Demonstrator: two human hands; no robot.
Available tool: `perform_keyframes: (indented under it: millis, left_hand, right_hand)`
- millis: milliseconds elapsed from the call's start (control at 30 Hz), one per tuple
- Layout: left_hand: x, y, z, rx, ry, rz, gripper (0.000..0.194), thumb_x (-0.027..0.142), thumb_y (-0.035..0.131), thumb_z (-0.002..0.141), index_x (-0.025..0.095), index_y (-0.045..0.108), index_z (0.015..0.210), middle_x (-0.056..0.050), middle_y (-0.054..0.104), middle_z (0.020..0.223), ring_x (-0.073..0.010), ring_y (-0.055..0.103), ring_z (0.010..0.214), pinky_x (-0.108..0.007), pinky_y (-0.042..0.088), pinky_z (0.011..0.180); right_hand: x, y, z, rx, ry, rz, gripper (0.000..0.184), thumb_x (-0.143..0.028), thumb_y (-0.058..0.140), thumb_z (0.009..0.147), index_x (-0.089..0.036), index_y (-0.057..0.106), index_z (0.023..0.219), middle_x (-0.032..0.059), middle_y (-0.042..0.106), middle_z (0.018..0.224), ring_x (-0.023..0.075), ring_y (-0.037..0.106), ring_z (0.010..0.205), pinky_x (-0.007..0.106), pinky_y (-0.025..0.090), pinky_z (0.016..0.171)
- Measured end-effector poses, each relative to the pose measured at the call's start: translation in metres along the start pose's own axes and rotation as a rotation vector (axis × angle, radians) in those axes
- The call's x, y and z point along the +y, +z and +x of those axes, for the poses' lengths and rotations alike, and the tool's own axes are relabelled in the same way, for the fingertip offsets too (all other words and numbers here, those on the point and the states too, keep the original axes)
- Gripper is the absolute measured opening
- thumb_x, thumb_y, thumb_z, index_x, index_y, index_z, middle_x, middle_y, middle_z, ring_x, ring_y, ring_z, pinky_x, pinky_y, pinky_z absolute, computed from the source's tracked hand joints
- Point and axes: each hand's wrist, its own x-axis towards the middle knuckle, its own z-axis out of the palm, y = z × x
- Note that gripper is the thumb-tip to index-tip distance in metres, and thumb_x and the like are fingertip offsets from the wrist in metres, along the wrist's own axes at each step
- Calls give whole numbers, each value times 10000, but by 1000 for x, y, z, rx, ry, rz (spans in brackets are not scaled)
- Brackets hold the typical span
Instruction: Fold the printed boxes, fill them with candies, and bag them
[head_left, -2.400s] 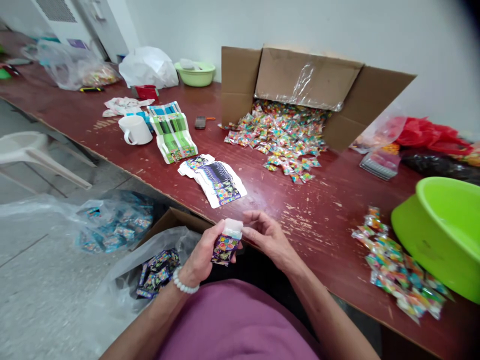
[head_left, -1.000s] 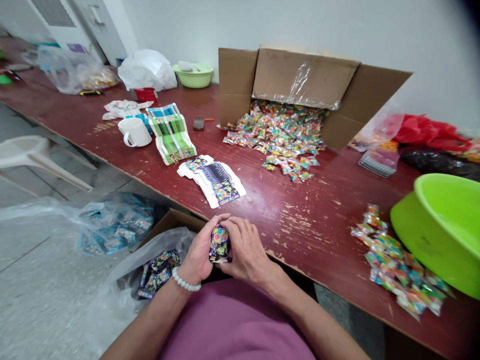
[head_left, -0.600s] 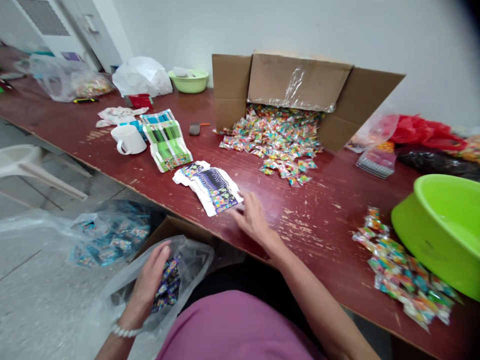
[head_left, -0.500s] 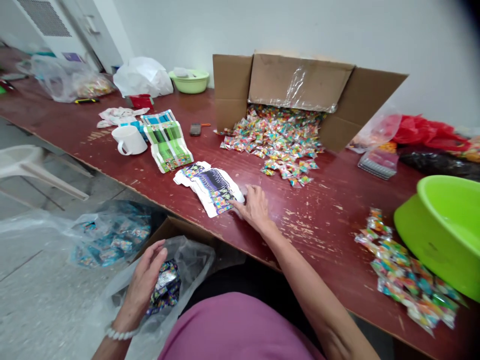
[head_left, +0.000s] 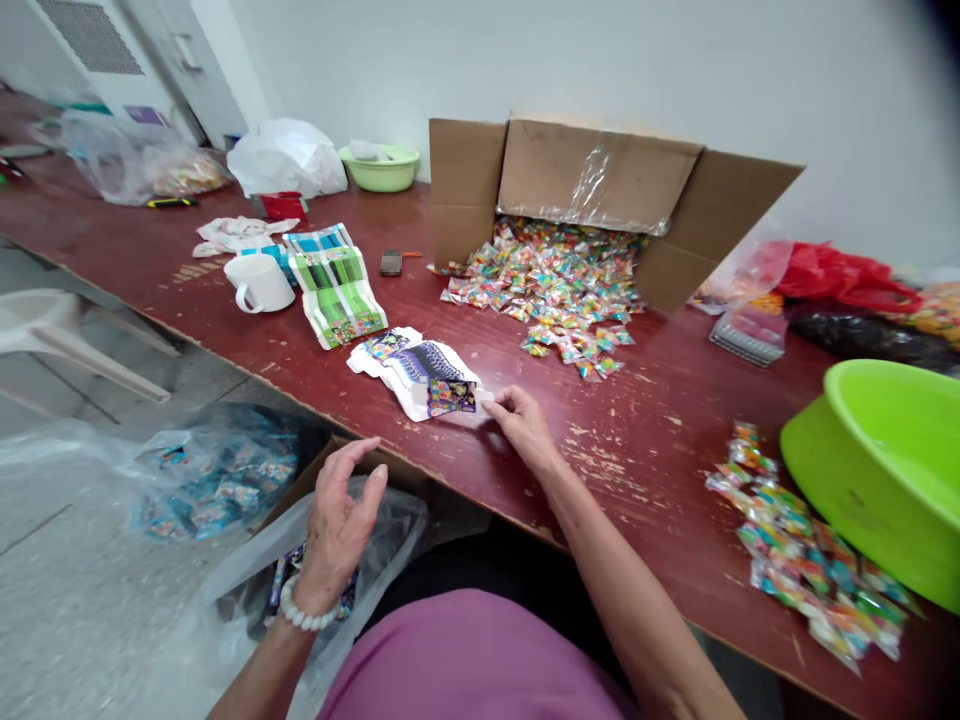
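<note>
My right hand point(head_left: 521, 425) rests on the red-brown table point(head_left: 645, 440), its fingertips pinching the near corner of the top flat carton blank in a purple-and-white stack point(head_left: 424, 375). My left hand point(head_left: 339, 525) hovers empty with fingers apart above a clear plastic bag point(head_left: 247, 590) that lines a cardboard box below the table edge. Finished purple packets point(head_left: 281, 580) lie in that bag, partly hidden by my wrist.
A tipped cardboard box point(head_left: 600, 190) spills several colourful candy packets point(head_left: 555, 285). More candy point(head_left: 802, 550) lies beside a lime green basin point(head_left: 877, 470). Green carton blanks point(head_left: 341, 290), a white mug point(head_left: 259, 282), a phone point(head_left: 390, 262) and bags stand further left. A bag of blue packets point(head_left: 217, 470) is on the floor.
The folded purple box left my hands and went into the bag below. My left hand rose out of the bag, empty. My right hand reached to the blank stack and pinched the top sheet.
</note>
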Motion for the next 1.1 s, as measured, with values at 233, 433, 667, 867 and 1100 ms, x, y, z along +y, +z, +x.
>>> perform_keyframes:
  millis: [233, 433, 667, 867, 1100]
  left_hand:
    - [39, -15, 6, -233, -223, -501, 451, 496, 602, 867, 197, 635, 1203, -106, 681, 1165, -268, 613, 1091, -366, 453, 962]
    - [64, 4, -19, -1136, -495, -1055, 633, 568, 735, 740, 155, 639, 1210, -138, 735, 958, -283, 725, 813, -393, 525, 785]
    - [65, 15, -29, -985, -511, -1108, 499, 510, 803, 698, 138, 694, 1011, -83, 711, 766, -221, 713, 624, -304, 531, 627]
    - [67, 18, -26, -778, -515, -968, 263, 373, 746, 798, 126, 698, 874, -72, 718, 697, -197, 685, 517, -288, 522, 544]
    - [64, 33, -25, -599, -400, -820, 299, 354, 752, 798, 130, 705, 990, -63, 738, 946, -171, 685, 852, -270, 534, 797]
  right_hand:
    - [-28, -35, -46, -464, -23, 364, 258, -435, 693, 821, -188, 626, 850, -9, 644, 794, 135, 568, 721, 264, 449, 713]
    - [-63, -33, -76, -595, 47, 517, 252, -438, 693, 840, -201, 615, 871, -4, 647, 801, 137, 577, 705, 262, 476, 661]
    - [-69, -31, -88, -564, 56, 628, 321, -443, 701, 843, -204, 629, 1044, 16, 655, 897, 113, 580, 693, 251, 482, 653]
    - [-61, -19, -103, -609, 61, 648, 341, -409, 768, 784, -185, 653, 1014, 12, 686, 837, 112, 620, 648, 270, 512, 668]
    - [-48, -2, -107, -203, 105, 439, 288, -448, 692, 804, -162, 650, 817, -1, 655, 681, 108, 578, 543, 235, 484, 538]
